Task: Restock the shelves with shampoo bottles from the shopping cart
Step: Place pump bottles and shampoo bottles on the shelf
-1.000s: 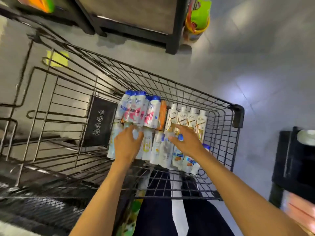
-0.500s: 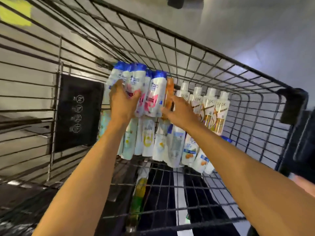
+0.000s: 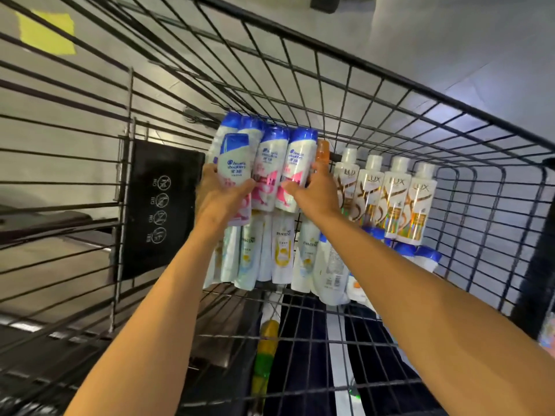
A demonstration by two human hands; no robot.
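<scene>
Inside the black wire shopping cart [image 3: 354, 85] lie rows of shampoo bottles. At the far left are several white bottles with blue caps [image 3: 270, 163]. My left hand [image 3: 220, 199] grips the leftmost blue-capped bottle [image 3: 235, 166], thumb across its front, and it sits raised above its neighbours. My right hand [image 3: 315, 193] grips the rightmost blue-capped bottle [image 3: 297, 166] from its right side. An orange bottle [image 3: 322, 151] peeks out behind that hand. Several white and gold bottles [image 3: 390, 199] lie to the right. White bottles with yellow labels [image 3: 282, 250] fill the near row.
A black panel with white icons [image 3: 159, 211] hangs on the cart's left wall. The cart's wire walls close in on all sides. A yellow patch [image 3: 45, 33] marks the grey floor at the top left. Below the cart's near end a green and yellow object [image 3: 265, 352] shows.
Both hands moved from the near row up to the blue-capped bottles and closed on them. The leftmost bottle now sits lifted above the others. The camera has leaned closer into the cart.
</scene>
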